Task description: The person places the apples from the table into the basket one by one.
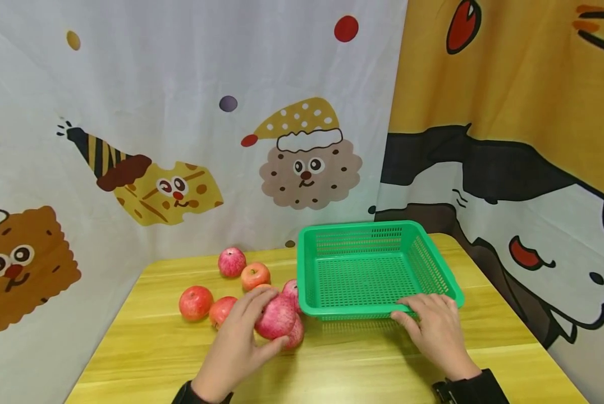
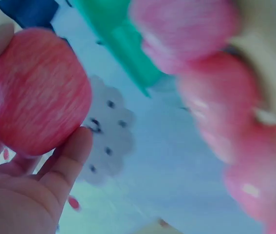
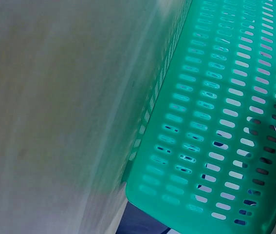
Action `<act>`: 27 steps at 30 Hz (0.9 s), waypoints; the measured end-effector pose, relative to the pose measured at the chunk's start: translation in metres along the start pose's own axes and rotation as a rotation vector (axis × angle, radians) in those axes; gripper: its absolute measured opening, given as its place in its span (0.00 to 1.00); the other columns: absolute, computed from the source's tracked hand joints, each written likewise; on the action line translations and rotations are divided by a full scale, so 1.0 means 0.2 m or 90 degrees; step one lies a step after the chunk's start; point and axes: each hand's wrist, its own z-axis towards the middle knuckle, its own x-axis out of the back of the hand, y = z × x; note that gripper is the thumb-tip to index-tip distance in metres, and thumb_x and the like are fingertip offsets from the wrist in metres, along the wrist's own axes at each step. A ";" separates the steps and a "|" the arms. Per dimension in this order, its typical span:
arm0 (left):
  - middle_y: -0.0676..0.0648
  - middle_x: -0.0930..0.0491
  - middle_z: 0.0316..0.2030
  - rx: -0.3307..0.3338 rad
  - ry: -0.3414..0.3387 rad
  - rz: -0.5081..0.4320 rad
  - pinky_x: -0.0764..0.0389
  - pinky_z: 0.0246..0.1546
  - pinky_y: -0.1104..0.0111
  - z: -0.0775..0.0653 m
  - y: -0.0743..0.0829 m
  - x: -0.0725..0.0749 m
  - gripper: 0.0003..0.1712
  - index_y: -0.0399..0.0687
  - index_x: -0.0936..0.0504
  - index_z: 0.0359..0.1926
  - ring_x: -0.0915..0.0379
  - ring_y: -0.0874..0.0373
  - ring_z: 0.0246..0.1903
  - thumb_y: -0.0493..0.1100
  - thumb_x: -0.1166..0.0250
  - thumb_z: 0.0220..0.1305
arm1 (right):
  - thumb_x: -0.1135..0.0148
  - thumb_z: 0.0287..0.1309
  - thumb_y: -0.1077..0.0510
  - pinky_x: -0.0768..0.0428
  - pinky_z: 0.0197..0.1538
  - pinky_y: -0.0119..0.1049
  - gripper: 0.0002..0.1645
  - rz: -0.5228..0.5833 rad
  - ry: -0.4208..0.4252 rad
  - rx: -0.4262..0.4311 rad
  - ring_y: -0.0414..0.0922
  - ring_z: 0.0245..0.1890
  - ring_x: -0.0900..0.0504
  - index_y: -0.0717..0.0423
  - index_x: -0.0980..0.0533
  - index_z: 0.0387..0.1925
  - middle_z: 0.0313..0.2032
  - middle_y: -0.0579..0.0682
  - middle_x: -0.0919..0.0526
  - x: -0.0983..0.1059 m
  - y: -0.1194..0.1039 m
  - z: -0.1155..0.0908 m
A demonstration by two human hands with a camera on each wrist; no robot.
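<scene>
My left hand [image 1: 241,342] grips a pinkish-red, streaked apple [image 1: 275,317] between thumb and fingers. In the left wrist view, the same apple [image 2: 38,92] is lifted, with fingers [image 2: 69,156] curled round its side. Just behind and below it, another pink apple [image 1: 296,332] is partly hidden. A green plastic basket [image 1: 309,311] stands to the right, its slotted floor bare. My right hand [image 1: 435,328] holds the basket's near rim toward the right corner, fingers over the rim and thumb outside. The right wrist view shows the slotted basket wall [image 3: 201,126] but no hand.
Several more apples lie loosely on the left of the wooden table [image 1: 145,348], among them a red apple [image 1: 196,303], an orange-red apple [image 1: 255,276] and a dark pink apple [image 1: 232,262]. A printed curtain [image 1: 181,84] hangs close behind the table.
</scene>
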 end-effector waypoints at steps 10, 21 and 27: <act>0.45 0.35 0.63 -0.058 -0.120 -0.064 0.16 0.43 0.63 0.46 0.07 -0.26 0.43 0.60 0.32 0.69 0.33 0.56 0.53 0.55 0.25 0.54 | 0.27 0.48 0.44 0.37 0.52 0.60 0.19 -0.013 -0.009 -0.007 0.51 0.41 0.24 0.49 0.16 0.39 0.38 0.49 0.15 0.00 0.01 -0.01; 0.47 0.28 0.58 -0.003 -0.277 -0.014 0.18 0.41 0.65 0.57 0.05 -0.49 0.36 0.55 0.27 0.66 0.28 0.58 0.47 0.57 0.29 0.58 | 0.26 0.49 0.45 0.39 0.51 0.60 0.18 0.000 -0.002 -0.013 0.51 0.41 0.24 0.50 0.16 0.39 0.38 0.48 0.15 -0.01 0.02 -0.01; 0.51 0.20 0.50 -0.049 -0.315 0.088 0.19 0.43 0.64 0.56 0.05 -0.55 0.20 0.57 0.19 0.59 0.28 0.59 0.50 0.54 0.40 0.70 | 0.26 0.48 0.44 0.38 0.50 0.59 0.19 -0.005 0.007 -0.002 0.51 0.40 0.24 0.50 0.16 0.38 0.37 0.48 0.15 -0.01 0.01 -0.01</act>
